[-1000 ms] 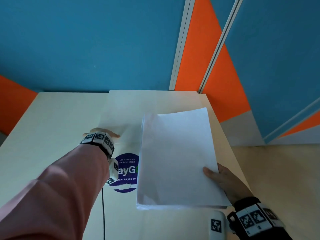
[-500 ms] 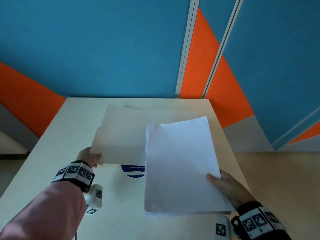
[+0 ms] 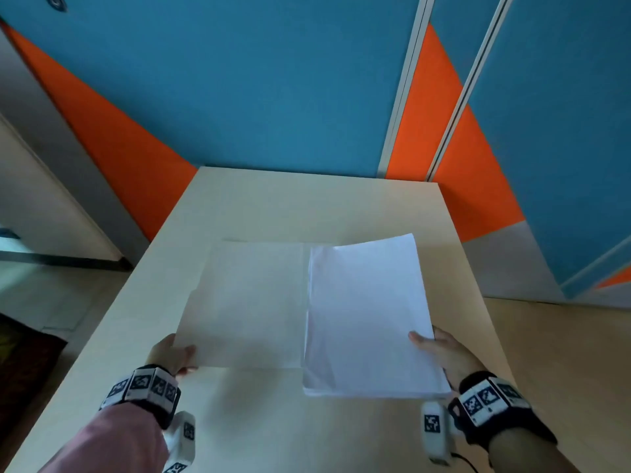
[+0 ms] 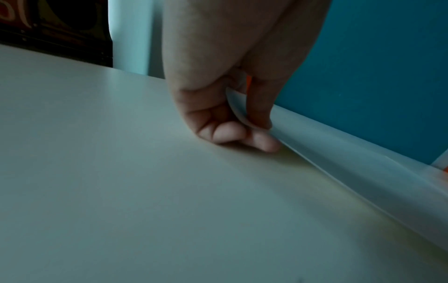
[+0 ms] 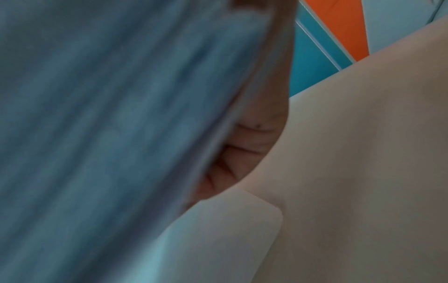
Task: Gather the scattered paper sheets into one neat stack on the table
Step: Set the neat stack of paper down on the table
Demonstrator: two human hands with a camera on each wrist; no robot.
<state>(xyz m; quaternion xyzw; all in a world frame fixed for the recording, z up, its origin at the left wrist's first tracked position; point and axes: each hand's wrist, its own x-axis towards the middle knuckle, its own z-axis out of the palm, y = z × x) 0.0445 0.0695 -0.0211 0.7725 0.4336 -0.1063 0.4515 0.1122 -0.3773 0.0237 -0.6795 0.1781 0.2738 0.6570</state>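
Since the earlier frame the left hand (image 3: 170, 356) has drawn the single sheet (image 3: 246, 302) back toward the near edge of the table (image 3: 307, 199), and it now covers the blue sticker that showed before. Thumb and fingers (image 4: 257, 107) pinch the sheet's near left corner; its right edge tucks under the paper stack (image 3: 368, 315). The right hand (image 3: 440, 353) grips that stack at its near right corner, unchanged, lifted off the table; probably only merging and squaring remain.
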